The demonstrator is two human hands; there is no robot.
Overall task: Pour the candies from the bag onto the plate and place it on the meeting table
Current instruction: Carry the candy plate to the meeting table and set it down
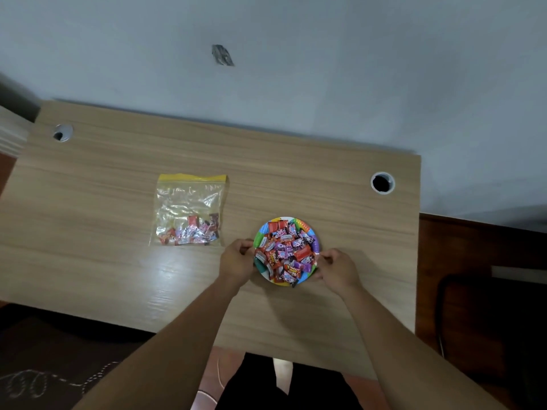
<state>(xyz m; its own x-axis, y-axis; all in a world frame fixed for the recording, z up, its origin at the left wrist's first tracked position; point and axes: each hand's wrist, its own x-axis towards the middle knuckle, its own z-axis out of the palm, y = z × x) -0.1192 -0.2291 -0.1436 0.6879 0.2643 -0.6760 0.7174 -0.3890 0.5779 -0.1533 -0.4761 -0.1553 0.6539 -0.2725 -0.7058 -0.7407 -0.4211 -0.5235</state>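
Fingers of both hands pinch the paper plate heaped with candies at five o'clock on the tabletop; pouring looks mostly done, though the zip bag at nine o'clock holds some, and carrying remains.

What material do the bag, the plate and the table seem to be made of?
Bag: thin clear plastic, glossy and crinkled, with a yellow zip strip. Plate: probably paper, with a matte rim printed in colours. Table: wood-grain surface, likely laminate, with a soft sheen.

An office-like room: a wood-grain desk with round cable holes set against a plain wall.
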